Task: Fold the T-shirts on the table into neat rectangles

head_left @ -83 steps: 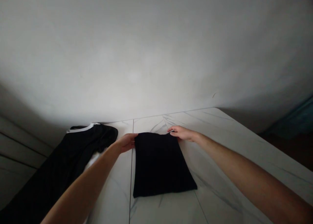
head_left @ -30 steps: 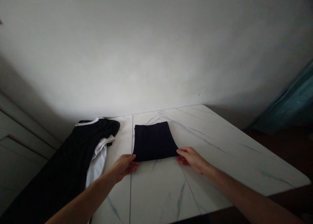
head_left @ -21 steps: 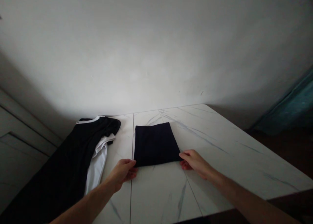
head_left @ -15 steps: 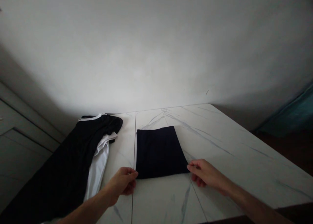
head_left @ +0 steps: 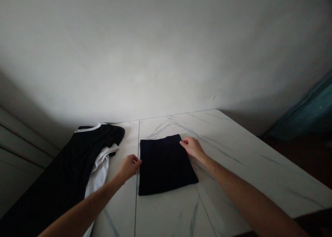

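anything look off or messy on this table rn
Mostly tidy: the folded dark cloth between the left hand and right hand lies flat. The black garment at the left looks rumpled, with white fabric bunched at its side. No spill is visible.

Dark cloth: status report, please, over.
Dark cloth flat on table. Left hand at left edge, right hand near far right corner. Black garment left of it, not touching.
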Demonstrator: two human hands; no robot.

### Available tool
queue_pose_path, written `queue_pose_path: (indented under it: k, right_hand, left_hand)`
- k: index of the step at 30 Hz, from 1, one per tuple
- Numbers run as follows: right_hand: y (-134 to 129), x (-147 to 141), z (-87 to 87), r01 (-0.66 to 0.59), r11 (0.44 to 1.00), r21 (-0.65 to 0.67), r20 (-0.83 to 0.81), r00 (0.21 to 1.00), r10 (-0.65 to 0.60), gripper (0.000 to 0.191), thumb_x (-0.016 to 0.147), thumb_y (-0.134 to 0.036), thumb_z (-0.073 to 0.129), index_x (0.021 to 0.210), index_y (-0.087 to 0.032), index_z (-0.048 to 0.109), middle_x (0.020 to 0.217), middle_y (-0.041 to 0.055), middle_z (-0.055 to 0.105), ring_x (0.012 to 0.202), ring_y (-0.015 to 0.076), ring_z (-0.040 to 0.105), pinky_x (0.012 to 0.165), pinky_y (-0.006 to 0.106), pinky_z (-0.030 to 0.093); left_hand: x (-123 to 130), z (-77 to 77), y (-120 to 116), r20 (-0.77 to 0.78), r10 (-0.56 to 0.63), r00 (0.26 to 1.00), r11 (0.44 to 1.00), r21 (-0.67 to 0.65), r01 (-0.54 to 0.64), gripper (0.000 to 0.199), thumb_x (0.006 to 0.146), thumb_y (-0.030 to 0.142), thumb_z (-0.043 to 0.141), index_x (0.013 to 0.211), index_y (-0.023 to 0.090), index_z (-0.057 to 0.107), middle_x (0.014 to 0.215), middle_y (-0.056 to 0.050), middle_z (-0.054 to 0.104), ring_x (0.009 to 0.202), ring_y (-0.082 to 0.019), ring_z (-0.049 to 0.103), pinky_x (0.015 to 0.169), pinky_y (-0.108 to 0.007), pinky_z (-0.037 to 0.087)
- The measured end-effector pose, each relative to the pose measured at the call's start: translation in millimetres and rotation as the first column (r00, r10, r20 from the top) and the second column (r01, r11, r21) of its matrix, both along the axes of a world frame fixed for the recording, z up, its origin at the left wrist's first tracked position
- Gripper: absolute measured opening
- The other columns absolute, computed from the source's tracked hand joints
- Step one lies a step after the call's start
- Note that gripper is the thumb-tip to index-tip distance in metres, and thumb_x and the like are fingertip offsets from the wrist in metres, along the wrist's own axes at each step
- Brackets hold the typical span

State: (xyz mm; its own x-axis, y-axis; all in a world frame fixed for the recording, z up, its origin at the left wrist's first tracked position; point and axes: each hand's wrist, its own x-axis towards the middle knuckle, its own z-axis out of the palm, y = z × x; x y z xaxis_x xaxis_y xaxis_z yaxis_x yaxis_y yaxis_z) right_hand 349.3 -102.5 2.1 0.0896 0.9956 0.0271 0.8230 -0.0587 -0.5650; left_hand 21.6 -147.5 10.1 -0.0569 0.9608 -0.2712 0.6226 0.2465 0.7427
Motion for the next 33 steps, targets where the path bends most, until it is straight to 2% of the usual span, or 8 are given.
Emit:
queue_pose_path:
  k: [1,3,5,7,10,21,29,33]
  right_hand:
    - [1.5,-0.1,-2.5,0.011,1.0,0.018,0.006,1.0,-0.011,0.021,0.09,-0.034,0.06,0.081,-0.02,0.073,0.085,0.0067,0.076,0.078,0.02,0.069,0.067,0.027,0.043]
    - [2.8,0.8,-8.2,0.024,0.999,0.04,0.008,1.0,-0.024,0.019,0.09,-0.033,0.061,0.087,-0.02,0.075,0.09,0.007,0.077,0.083,0.0211,0.07,0.07,0.028,0.044]
    - [2.5,1.9,-12.4,0.029,0.998,0.052,-0.008,1.0,-0.028,0.017,0.091,-0.032,0.061,0.088,-0.021,0.074,0.09,0.0065,0.077,0.083,0.021,0.07,0.071,0.028,0.045]
    - [1.0,2.6,-13.0,0.046,0.997,0.058,-0.043,0.998,-0.044,0.015,0.09,-0.031,0.062,0.089,-0.021,0.073,0.087,0.0057,0.077,0.081,0.0202,0.07,0.071,0.028,0.046]
    - [-4.6,2.2,-7.6,0.067,0.996,0.054,-0.078,0.995,-0.062,0.015,0.091,-0.032,0.061,0.096,-0.021,0.07,0.086,0.0048,0.076,0.08,0.0198,0.07,0.072,0.028,0.046]
    - [-94.7,17.7,6.6,-0.15,0.963,-0.222,-0.131,0.984,0.123,0.033,0.093,-0.042,0.058,0.117,-0.019,0.055,0.076,0.0027,0.069,0.073,0.0205,0.067,0.064,0.029,0.041]
    - [-140.2,10.8,0.4,-0.037,0.988,-0.149,-0.274,0.962,-0.005,0.032,0.084,-0.031,0.058,0.115,-0.023,0.057,0.079,0.0006,0.071,0.07,0.0188,0.067,0.066,0.031,0.045]
    - [-148.6,6.6,-8.9,0.03,0.999,-0.032,-0.357,0.933,-0.039,0.032,0.086,-0.04,0.051,0.111,-0.023,0.058,0.078,0.0002,0.069,0.063,0.0178,0.064,0.063,0.031,0.047]
  left_hand:
    - [3.1,1.8,1.4,-0.141,-0.052,0.989,0.986,0.148,0.073,0.022,0.084,0.036,0.063,0.093,0.017,0.067,0.08,-0.008,0.072,0.076,-0.024,0.07,0.072,-0.036,0.055]
    - [15.9,4.2,4.0,-0.421,-0.154,0.894,0.868,0.374,0.326,0.039,0.09,0.037,0.055,0.123,0.016,0.062,0.123,-0.015,0.069,0.116,-0.03,0.064,0.1,-0.046,0.05]
    - [33.9,2.6,4.7,-0.575,-0.286,0.766,0.727,0.391,0.565,0.053,0.096,0.041,0.048,0.144,0.019,0.049,0.154,-0.014,0.048,0.144,-0.031,0.041,0.117,-0.052,0.035]
    - [50.1,-2.5,3.0,-0.667,-0.396,0.631,0.657,0.275,0.702,0.059,0.099,0.048,0.043,0.151,0.023,0.04,0.162,-0.01,0.036,0.152,-0.031,0.026,0.121,-0.057,0.026]
    - [61.6,-10.5,-2.1,-0.714,-0.43,0.553,0.669,0.159,0.726,0.062,0.101,0.052,0.036,0.155,0.022,0.035,0.164,-0.011,0.031,0.153,-0.033,0.024,0.121,-0.062,0.024]
    - [53.3,-15.2,-16.8,-0.732,-0.37,0.572,0.689,0.196,0.697,0.065,0.102,0.055,0.029,0.158,0.022,0.027,0.167,-0.011,0.023,0.154,-0.034,0.017,0.121,-0.065,0.02]
    - [79.1,0.2,-29.9,-0.687,-0.477,0.548,0.605,0.195,0.772,0.061,0.102,0.053,0.031,0.157,0.027,0.028,0.166,-0.011,0.024,0.154,-0.034,0.019,0.119,-0.07,0.017]
    - [96.1,0.6,-29.5,-0.653,-0.597,0.466,0.49,0.164,0.856,0.059,0.102,0.052,0.032,0.157,0.03,0.028,0.166,-0.01,0.026,0.154,-0.034,0.019,0.119,-0.07,0.018]
